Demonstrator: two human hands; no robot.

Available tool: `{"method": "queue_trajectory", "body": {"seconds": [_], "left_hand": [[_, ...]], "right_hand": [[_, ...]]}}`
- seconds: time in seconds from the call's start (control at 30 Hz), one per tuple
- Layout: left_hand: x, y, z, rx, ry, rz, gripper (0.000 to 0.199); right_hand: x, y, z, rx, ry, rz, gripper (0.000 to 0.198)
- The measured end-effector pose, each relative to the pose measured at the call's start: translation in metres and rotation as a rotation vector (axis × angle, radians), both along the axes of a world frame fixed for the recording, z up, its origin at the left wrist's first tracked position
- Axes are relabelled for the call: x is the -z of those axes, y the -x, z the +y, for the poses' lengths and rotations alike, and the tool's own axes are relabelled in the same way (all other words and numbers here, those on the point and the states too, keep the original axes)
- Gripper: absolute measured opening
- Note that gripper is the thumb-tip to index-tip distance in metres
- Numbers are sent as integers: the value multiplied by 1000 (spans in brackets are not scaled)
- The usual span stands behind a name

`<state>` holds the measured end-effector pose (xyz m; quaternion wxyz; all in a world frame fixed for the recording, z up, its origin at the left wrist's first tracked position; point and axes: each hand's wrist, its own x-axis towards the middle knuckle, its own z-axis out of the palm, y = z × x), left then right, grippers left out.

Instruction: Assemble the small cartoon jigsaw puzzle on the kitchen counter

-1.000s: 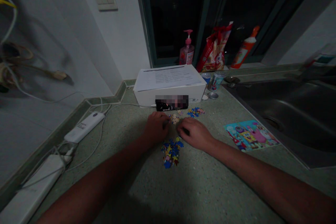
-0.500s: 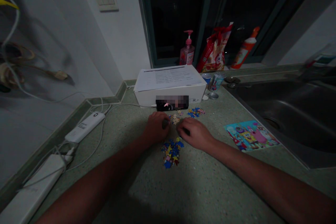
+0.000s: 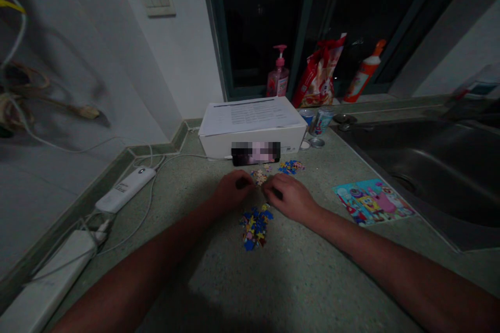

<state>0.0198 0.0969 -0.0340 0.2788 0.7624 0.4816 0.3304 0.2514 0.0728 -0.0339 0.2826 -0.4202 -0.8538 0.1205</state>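
Observation:
My left hand (image 3: 233,190) is closed in a pinch, thumb and forefinger curled together; anything between the tips is too small to make out. Facing it across a narrow gap, my right hand (image 3: 292,197) is closed the same way, its fingertips low over the counter. Just beyond the fingertips lie a few pale jigsaw pieces (image 3: 260,177). Nearer to me, below both hands, is a loose pile of blue, yellow and red jigsaw pieces (image 3: 255,226). A smaller cluster of blue and pink pieces (image 3: 289,167) lies behind my right hand.
A phone (image 3: 255,156) leans against a white box (image 3: 219,144) with printed paper on top. The cartoon picture card (image 3: 373,201) lies right, beside the metal sink (image 3: 441,166). A can (image 3: 322,122) stands behind. On the left are a power bank (image 3: 125,190), cables and a power strip (image 3: 54,281).
My left hand has shifted slightly toward me, its thumb and forefinger now forming a clearer ring. My right hand has barely moved. The piles look the same.

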Motion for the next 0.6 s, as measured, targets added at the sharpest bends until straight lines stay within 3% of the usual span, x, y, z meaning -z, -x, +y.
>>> {"method": "queue_trajectory", "body": {"seconds": [0.2, 0.6], "left_hand": [[1, 0, -1, 46, 72, -98, 5], [0, 1, -1, 55, 117, -135, 5]], "right_hand": [[1, -1, 3, 48, -17, -3, 17], [4, -2, 4, 5, -120, 43, 3]]}}
